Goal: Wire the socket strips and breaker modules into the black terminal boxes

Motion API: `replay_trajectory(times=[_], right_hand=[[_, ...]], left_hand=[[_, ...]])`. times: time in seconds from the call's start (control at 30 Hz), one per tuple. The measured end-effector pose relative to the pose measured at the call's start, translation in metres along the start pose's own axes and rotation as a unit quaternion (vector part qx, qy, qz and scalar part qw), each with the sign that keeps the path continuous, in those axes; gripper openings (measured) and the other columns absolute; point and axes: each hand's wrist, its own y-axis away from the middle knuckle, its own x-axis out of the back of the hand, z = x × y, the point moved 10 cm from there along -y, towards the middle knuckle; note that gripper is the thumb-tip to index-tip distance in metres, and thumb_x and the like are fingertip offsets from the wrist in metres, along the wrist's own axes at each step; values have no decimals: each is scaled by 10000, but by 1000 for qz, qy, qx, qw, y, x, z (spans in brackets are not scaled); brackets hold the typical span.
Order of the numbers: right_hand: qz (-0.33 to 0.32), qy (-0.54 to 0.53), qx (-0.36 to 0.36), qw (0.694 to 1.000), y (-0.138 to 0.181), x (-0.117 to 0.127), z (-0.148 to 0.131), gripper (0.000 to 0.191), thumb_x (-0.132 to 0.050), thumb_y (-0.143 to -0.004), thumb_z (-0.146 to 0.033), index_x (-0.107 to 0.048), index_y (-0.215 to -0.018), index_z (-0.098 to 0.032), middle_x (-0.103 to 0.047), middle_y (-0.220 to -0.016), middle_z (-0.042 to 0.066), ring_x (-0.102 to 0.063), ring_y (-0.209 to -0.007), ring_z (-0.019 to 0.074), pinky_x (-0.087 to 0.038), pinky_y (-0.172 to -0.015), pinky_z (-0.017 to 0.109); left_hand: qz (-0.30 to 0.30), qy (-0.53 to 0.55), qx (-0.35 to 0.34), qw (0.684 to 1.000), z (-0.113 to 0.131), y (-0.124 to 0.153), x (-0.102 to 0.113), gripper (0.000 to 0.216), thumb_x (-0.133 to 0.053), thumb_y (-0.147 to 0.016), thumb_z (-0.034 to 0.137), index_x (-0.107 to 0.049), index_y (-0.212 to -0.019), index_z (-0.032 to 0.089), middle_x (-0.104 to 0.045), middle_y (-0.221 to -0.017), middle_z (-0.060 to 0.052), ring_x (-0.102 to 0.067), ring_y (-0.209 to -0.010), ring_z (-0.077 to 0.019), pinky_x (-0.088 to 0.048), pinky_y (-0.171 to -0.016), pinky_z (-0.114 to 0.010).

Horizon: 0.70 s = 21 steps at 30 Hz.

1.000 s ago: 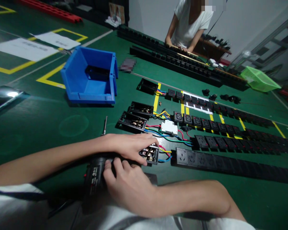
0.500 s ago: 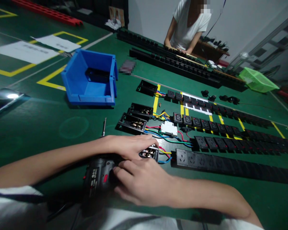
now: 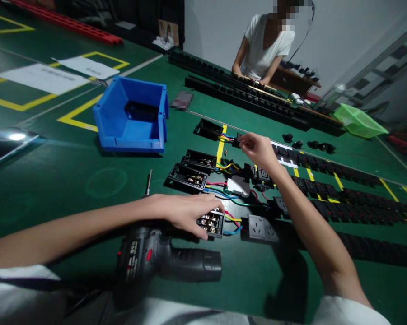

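My left hand (image 3: 189, 212) grips the black terminal box (image 3: 210, 223), fingers over its far side and thumb along the near edge. Brass terminals show inside, and red, yellow and blue wires run from it to a black socket strip (image 3: 257, 227). My right hand (image 3: 259, 149) is up over the farther rows of sockets, fingers curled together; what they hold, if anything, cannot be made out. Small brass pieces (image 3: 226, 152) lie left of it, near a yellow tape line. A black cordless drill (image 3: 156, 255) with a long bit lies on its side before me, touched by neither hand's fingers.
More open black boxes (image 3: 189, 177) with wires lie beyond my left hand, one wired to a white breaker (image 3: 238, 186). Left of them stands a blue bin (image 3: 132, 145) with a black part inside. Across the table a person (image 3: 266, 49) works at long black strips (image 3: 250, 101).
My right hand has left the spot over the drill's handle and moved forward above the sockets, uncovering the handle. My left hand stays on the terminal box.
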Motion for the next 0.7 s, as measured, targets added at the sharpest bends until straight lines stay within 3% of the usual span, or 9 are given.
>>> replay_trajectory(times=[0.13, 0.43, 0.7], right_hand=[[-38, 55, -25, 997, -12, -24, 22, 195, -535, -829, -202, -709, -908, -163, -689, -818, 42, -612, -716, 142, -397, -638, 230], [-108, 112, -34, 987, -22, -65, 20, 178, -591, -779, -167, -742, -872, -186, -717, -860, 61, -658, -810, 188, -423, -697, 233], [-140, 137, -36, 980, -18, -79, 19, 176, -612, -813, -209, -748, -923, -221, -724, -928, 50, -673, -875, 208, -452, -724, 243]], left_hand=[[10, 5, -12, 1000, 0, 1, 2, 645, -704, -827, 373, -413, -1361, 157, -506, -1265, -109, -507, -1207, -273, -394, -1008, -300], [15, -5, -28, 999, 1, 1, 2, 656, -711, -826, 381, -408, -1360, 149, -506, -1242, -120, -521, -1184, -277, -409, -995, -307], [18, -18, -30, 999, 3, 2, 3, 629, -711, -830, 384, -421, -1337, 151, -512, -1210, -112, -531, -1164, -270, -419, -969, -291]])
